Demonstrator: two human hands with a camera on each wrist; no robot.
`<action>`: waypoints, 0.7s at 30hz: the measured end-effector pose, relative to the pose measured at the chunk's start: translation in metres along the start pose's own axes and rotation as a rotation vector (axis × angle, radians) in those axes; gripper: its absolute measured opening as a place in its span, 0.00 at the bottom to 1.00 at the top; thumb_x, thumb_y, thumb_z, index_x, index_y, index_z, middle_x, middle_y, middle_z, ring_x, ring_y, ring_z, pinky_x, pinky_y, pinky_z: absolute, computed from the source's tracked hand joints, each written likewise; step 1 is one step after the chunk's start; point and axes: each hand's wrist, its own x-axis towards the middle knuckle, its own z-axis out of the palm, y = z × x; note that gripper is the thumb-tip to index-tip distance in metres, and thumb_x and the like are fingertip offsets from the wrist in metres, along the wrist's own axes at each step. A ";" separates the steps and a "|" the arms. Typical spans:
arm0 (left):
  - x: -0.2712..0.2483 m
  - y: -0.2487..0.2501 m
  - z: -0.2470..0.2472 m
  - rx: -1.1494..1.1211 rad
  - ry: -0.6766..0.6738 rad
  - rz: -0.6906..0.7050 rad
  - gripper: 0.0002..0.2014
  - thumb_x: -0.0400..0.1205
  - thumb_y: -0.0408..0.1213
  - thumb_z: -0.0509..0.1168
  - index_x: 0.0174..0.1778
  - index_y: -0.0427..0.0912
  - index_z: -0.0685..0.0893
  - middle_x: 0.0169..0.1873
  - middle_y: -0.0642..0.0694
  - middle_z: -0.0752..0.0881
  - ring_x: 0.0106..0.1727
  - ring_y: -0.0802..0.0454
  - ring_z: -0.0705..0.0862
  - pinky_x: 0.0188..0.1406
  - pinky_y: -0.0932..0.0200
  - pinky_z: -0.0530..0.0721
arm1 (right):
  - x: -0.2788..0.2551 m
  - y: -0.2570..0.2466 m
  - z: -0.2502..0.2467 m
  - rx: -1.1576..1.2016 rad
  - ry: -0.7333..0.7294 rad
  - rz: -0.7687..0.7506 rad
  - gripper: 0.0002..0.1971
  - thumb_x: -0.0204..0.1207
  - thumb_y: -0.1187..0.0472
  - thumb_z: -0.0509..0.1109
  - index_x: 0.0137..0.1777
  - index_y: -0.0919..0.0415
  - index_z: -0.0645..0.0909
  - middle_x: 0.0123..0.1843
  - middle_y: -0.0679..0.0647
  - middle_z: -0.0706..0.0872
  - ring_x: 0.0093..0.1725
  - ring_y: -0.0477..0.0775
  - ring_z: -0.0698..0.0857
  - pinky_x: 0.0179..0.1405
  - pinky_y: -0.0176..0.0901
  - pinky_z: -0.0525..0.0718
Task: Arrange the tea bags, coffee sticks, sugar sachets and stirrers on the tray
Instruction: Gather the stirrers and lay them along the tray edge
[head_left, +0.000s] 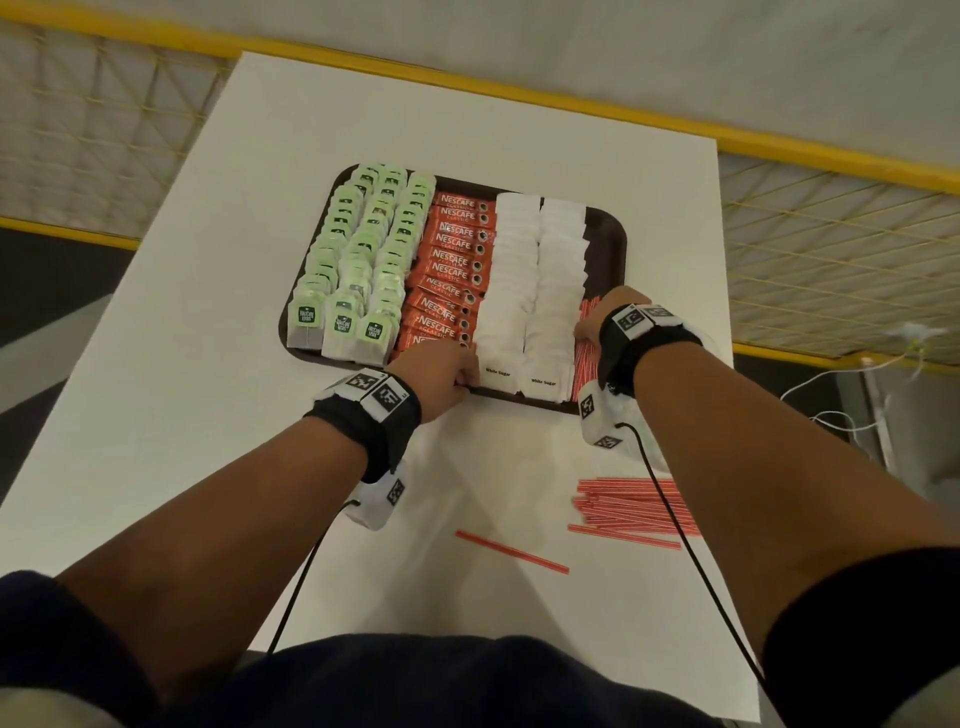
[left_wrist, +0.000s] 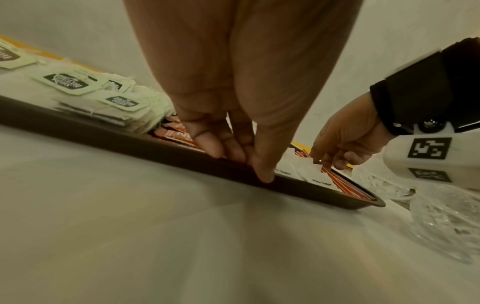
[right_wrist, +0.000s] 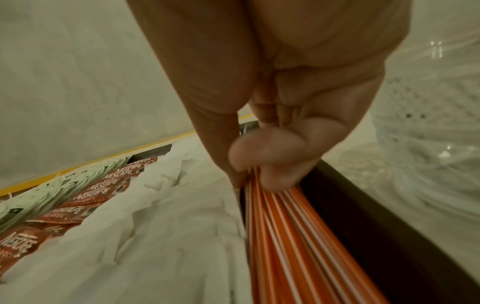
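Note:
A dark brown tray (head_left: 618, 244) lies on the white table. It holds three columns of green tea bags (head_left: 358, 260), a column of red coffee sticks (head_left: 452, 265), two columns of white sugar sachets (head_left: 535, 280) and red-and-white stirrers (head_left: 584, 358) along its right side. My left hand (head_left: 452, 369) pinches the tray's near rim (left_wrist: 103, 127), thumb outside and fingers inside by the coffee sticks. My right hand (head_left: 597, 325) pinches the bundle of stirrers (right_wrist: 285, 236) lying between the sachets (right_wrist: 168, 216) and the tray wall (right_wrist: 363, 216).
A pile of loose stirrers (head_left: 623, 512) lies on the table under my right forearm, and a single stirrer (head_left: 511, 552) lies apart to its left. The table's right edge (head_left: 724, 291) runs close to the tray. Black cables trail from both wrists.

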 end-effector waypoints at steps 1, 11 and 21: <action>0.000 0.000 0.000 0.001 0.004 0.005 0.09 0.81 0.31 0.67 0.54 0.44 0.89 0.52 0.47 0.87 0.54 0.49 0.83 0.50 0.64 0.72 | 0.001 0.000 0.000 0.006 0.005 0.003 0.16 0.79 0.55 0.72 0.58 0.67 0.81 0.40 0.58 0.79 0.42 0.58 0.79 0.43 0.43 0.77; -0.017 0.015 0.009 0.107 0.059 0.171 0.08 0.83 0.39 0.66 0.56 0.45 0.87 0.55 0.46 0.84 0.58 0.47 0.80 0.57 0.58 0.73 | -0.052 0.003 0.007 0.093 0.165 -0.199 0.15 0.79 0.50 0.69 0.53 0.63 0.78 0.46 0.55 0.81 0.54 0.59 0.84 0.44 0.44 0.76; -0.055 0.067 0.067 0.342 -0.460 0.534 0.18 0.80 0.53 0.69 0.60 0.46 0.84 0.55 0.48 0.82 0.56 0.48 0.80 0.57 0.52 0.79 | -0.164 0.086 0.079 0.066 0.015 -0.359 0.16 0.78 0.48 0.71 0.61 0.53 0.81 0.56 0.51 0.81 0.56 0.51 0.79 0.56 0.42 0.76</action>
